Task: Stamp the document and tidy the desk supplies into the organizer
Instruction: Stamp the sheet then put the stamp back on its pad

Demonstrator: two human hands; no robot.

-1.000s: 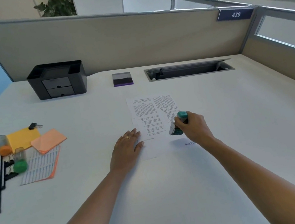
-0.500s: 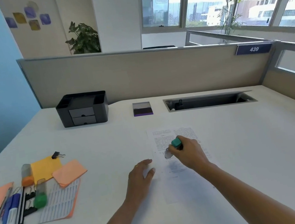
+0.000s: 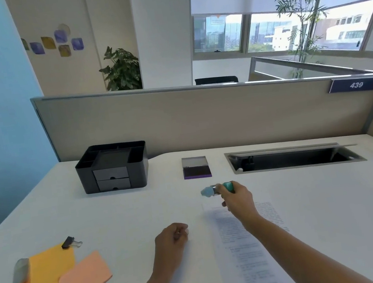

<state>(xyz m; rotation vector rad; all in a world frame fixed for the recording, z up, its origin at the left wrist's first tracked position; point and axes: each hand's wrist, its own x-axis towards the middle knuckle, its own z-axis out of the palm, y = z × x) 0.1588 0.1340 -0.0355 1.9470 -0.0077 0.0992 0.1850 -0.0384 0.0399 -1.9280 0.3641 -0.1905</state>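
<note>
I have the right hand (image 3: 237, 200) raised above the far edge of the document (image 3: 249, 252), fingers clamped round the teal stamp (image 3: 216, 189). The stamp is tipped nearly level, its pale end pointing to 9 o'clock. It is blurred, but it looks clear of the paper. The purple ink pad (image 3: 196, 167) sits at 12 o'clock from the stamp, apart from it. The black organizer (image 3: 112, 167) stands at 10 o'clock against the partition, its 2 drawers closed. The left hand (image 3: 171, 239) rests on the desk (image 3: 321, 206) at 9 o'clock from the document, fingers curled into the palm and holding nothing. At 8 o'clock lie a yellow pad (image 3: 52, 265), a salmon pad (image 3: 85, 281), a binder clip (image 3: 70, 242) and an orange highlighter (image 3: 20, 279).
</note>
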